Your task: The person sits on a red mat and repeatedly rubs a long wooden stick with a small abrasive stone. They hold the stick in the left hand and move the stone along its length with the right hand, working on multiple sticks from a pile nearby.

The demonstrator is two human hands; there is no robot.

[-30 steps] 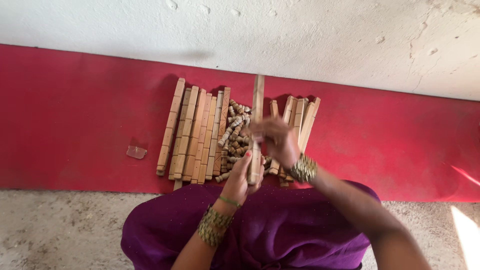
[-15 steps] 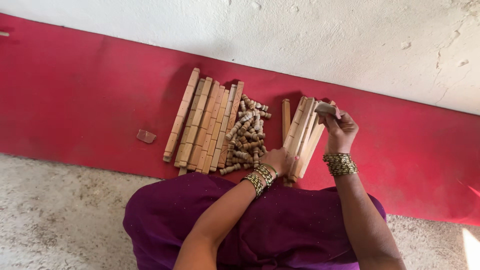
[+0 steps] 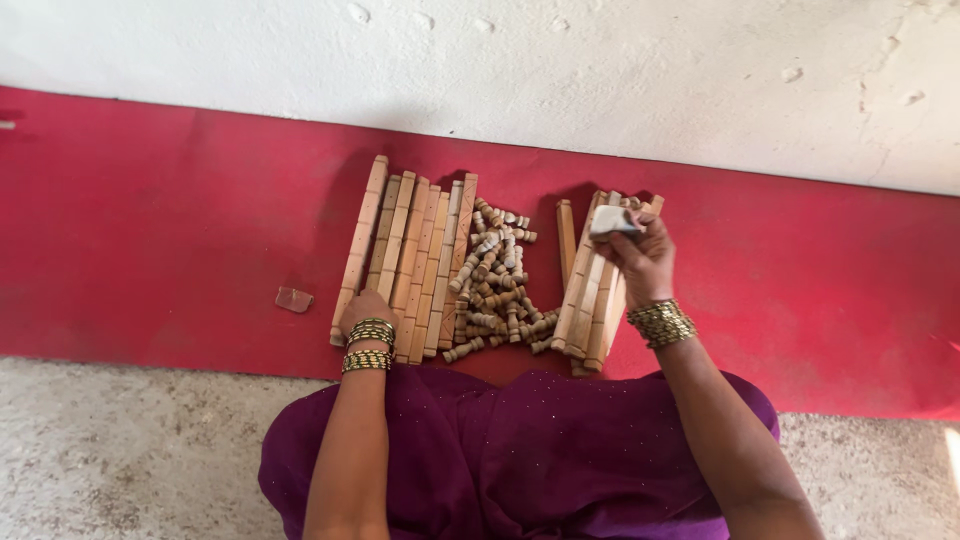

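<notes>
Since half a second before, your left hand (image 3: 366, 312) had shifted from the middle of the work across to the near end of the left row of wooden strips (image 3: 410, 265), and your right hand (image 3: 640, 255) stayed over the right stack of strips (image 3: 592, 290); its fingers were pinched on a small pale folded piece (image 3: 612, 222), possibly sandpaper, just above the stack's far end; the left fingers lay curled on the strip ends, their grip hidden; the strips looked light, stiff and dry, best taken mid-length; both forearms reached forward, wrists bent down; small turned pegs (image 3: 497, 280) lay between your hands.
</notes>
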